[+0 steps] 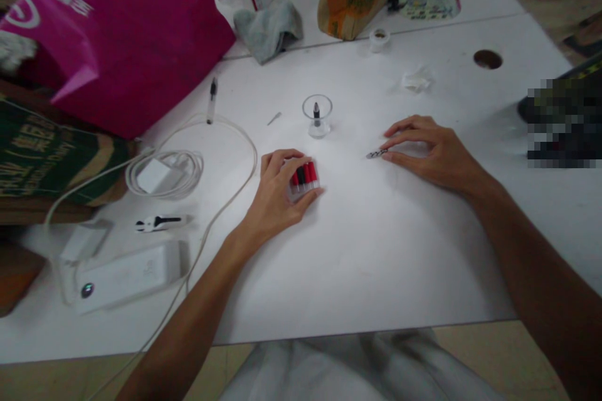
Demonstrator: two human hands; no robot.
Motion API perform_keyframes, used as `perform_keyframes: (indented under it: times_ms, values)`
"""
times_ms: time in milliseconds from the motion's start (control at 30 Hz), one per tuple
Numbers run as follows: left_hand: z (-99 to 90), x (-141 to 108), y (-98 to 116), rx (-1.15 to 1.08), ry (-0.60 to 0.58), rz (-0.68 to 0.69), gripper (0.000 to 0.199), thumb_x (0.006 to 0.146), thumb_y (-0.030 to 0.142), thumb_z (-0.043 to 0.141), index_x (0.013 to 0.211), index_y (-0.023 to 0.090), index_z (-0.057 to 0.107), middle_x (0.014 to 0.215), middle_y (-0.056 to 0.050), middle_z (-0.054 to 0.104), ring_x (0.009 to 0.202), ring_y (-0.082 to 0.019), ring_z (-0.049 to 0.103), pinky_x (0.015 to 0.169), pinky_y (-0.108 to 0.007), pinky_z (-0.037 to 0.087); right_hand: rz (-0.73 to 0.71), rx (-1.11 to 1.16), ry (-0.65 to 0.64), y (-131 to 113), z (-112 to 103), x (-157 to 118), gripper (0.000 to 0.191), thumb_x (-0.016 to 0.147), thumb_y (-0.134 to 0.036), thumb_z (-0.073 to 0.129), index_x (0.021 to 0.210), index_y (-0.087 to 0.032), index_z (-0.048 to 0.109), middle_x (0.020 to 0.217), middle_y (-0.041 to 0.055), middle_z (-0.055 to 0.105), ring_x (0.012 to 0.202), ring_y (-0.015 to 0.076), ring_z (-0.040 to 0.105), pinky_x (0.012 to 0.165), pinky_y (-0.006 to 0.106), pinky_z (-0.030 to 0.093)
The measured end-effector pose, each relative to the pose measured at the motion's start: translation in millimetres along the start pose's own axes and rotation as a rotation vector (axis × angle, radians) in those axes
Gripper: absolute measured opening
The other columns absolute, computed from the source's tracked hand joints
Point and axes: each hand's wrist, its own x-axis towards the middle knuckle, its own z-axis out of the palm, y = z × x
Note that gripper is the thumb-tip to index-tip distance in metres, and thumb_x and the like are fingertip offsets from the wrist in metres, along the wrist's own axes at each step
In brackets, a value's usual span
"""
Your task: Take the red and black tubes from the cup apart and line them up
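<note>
My left hand (277,191) is closed around a small clear case (308,185) on the white table, thumb at its near side and fingers at its far side. Inside the case stand several little tubes, red ones (313,170) and a black one (301,174). To the right, my right hand (426,150) pinches a small black-and-white patterned piece (376,154) with a pointed end, just at the tabletop. Between and beyond the hands is a clear glass cup (318,128) with a dark pointed pen tip (316,111) visible in it.
On the left lie a pen (212,100), a coiled white cable (192,169), nippers (160,223) and a white power bank (129,275). A magenta bag (126,43), grey cloth (268,27), tape roll (379,39) and crumpled tissue (417,79) lie farther back.
</note>
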Motion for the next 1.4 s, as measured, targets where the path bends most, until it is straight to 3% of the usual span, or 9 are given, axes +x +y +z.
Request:
perform_keyframes:
  times_ms: [200,467,833,1067,1400]
  values:
    - [0.3,-0.5,-0.3,0.001,-0.001,-0.002,0.056,0.099,0.050,0.090,0.146,0.031,0.067,0.151,-0.012,0.067,0.140,-0.036,0.060,0.124,-0.062,0.054,0.029,-0.003,-0.002,-3.1,0.7,-0.1,0.011,0.101,-0.050,0.086,0.109,-0.043,0.090,0.132,0.0040,0.081,0.132,0.0374,0.072,0.125,0.067,0.051]
    - [0.5,-0.1,0.5,0.001,-0.001,-0.008,0.055,0.100,0.051,0.090,0.145,0.031,0.068,0.150,-0.013,0.068,0.140,-0.036,0.060,0.124,-0.063,0.053,0.036,0.005,-0.016,-3.6,-0.7,0.7,0.017,0.100,-0.058,0.085,0.110,-0.045,0.091,0.131,0.0042,0.081,0.133,0.0412,0.071,0.126,0.072,0.049]
    - [0.3,-0.3,-0.9,-0.005,-0.006,-0.003,0.055,0.099,0.050,0.090,0.146,0.030,0.068,0.150,-0.013,0.068,0.139,-0.036,0.061,0.124,-0.062,0.054,0.034,0.010,-0.020,-4.7,-1.0,-0.1,0.013,0.100,-0.050,0.086,0.111,-0.047,0.092,0.131,0.0039,0.080,0.133,0.0398,0.072,0.126,0.070,0.050]
    - [-0.1,-0.6,-0.4,-0.008,-0.007,-0.010,0.054,0.100,0.053,0.089,0.146,0.032,0.068,0.151,-0.012,0.068,0.140,-0.036,0.060,0.124,-0.063,0.053,0.054,0.009,-0.025,-4.0,-1.0,0.3,0.013,0.100,-0.053,0.085,0.111,-0.051,0.092,0.133,0.0013,0.080,0.135,0.0410,0.071,0.129,0.072,0.048]
    - [-1.6,-2.0,0.2,-0.011,0.009,0.000,0.057,0.100,0.054,0.089,0.147,0.031,0.067,0.151,-0.013,0.068,0.140,-0.035,0.062,0.124,-0.061,0.054,0.066,0.024,0.016,-10.1,-3.0,-0.7,0.015,0.100,-0.054,0.087,0.114,-0.051,0.090,0.132,0.0015,0.081,0.132,0.0371,0.074,0.127,0.066,0.053]
